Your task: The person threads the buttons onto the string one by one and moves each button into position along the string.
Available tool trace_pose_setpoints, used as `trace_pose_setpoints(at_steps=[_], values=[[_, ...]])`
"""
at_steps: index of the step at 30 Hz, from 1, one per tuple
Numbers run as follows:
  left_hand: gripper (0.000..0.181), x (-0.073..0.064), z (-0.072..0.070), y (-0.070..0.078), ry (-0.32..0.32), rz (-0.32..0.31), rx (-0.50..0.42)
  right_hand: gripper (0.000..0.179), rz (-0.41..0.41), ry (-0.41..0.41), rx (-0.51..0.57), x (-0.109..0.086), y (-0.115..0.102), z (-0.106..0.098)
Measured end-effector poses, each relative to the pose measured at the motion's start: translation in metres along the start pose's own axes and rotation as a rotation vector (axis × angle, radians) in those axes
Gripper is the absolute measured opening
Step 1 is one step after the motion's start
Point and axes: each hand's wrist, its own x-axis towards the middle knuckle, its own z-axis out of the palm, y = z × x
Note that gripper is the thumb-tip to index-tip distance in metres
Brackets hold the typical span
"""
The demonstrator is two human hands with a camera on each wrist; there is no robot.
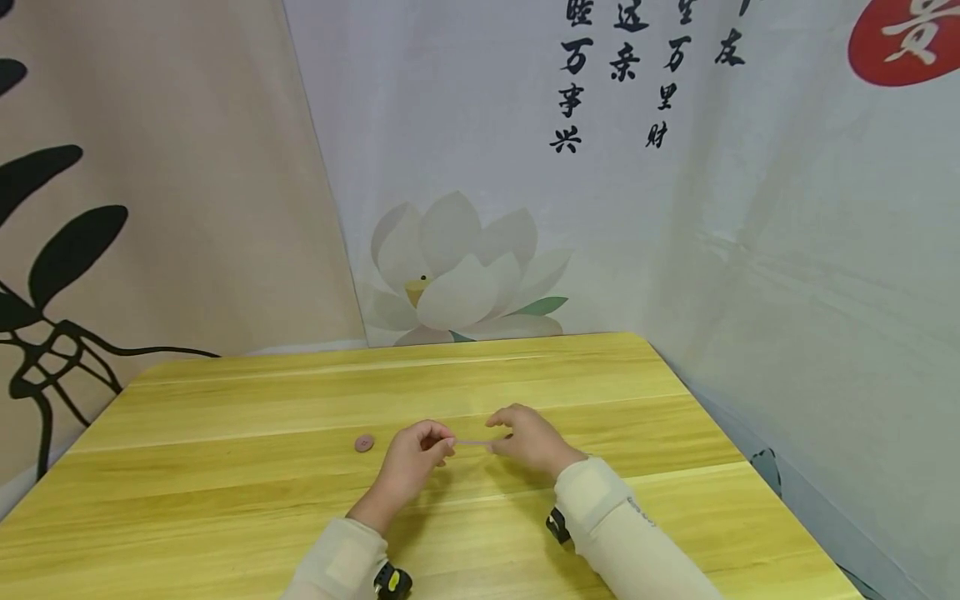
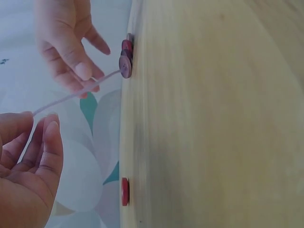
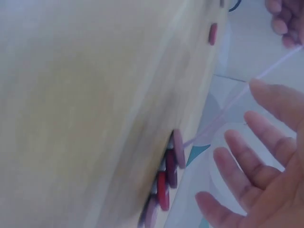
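Note:
My left hand (image 1: 408, 462) pinches the end of a thin pale pink string (image 2: 71, 97) between thumb and fingertips. The string stretches toward my right hand (image 1: 528, 437) and slants down to a mauve button (image 2: 125, 67). My right hand has its fingers spread, with the thumb (image 3: 273, 97) overlapping the string in the right wrist view. Beyond that mauve button stand several more in an overlapping row, among them a dark maroon button (image 3: 171, 168) and a red button (image 3: 163, 190). This row is hidden behind my right hand in the head view.
A lone reddish button (image 1: 363, 443) lies flat on the wooden table (image 1: 225, 500), left of my left hand. Printed cloth hangings (image 1: 487, 167) stand behind the table's far edge and along its right side.

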Motion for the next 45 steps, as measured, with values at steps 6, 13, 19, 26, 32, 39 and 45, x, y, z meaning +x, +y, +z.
trace_pose_setpoints(at_steps=[6,13,19,26,32,39,45], values=[[0.007,-0.001,0.0,0.002,-0.009,-0.004,-0.003,0.035,0.022,0.007,0.083,-0.007,-0.009,0.002],[0.006,0.0,0.0,0.003,-0.003,-0.004,-0.012,0.03,0.007,0.039,0.072,-0.011,-0.02,0.007],[0.005,0.001,0.0,0.003,-0.001,-0.001,-0.002,0.025,-0.017,0.07,0.078,-0.014,-0.025,0.014],[0.005,0.001,0.0,0.003,-0.005,0.002,0.014,0.02,-0.059,0.068,0.157,-0.016,-0.028,0.018],[0.006,0.0,-0.001,0.005,-0.002,-0.002,0.026,0.014,-0.069,0.079,0.172,-0.017,-0.031,0.02],[0.006,0.0,0.0,0.003,-0.012,-0.006,0.022,0.01,-0.072,0.085,0.167,-0.016,-0.035,0.023],[0.006,0.001,0.0,-0.002,-0.04,-0.001,0.042,0.011,-0.072,0.092,0.156,-0.017,-0.035,0.025]])
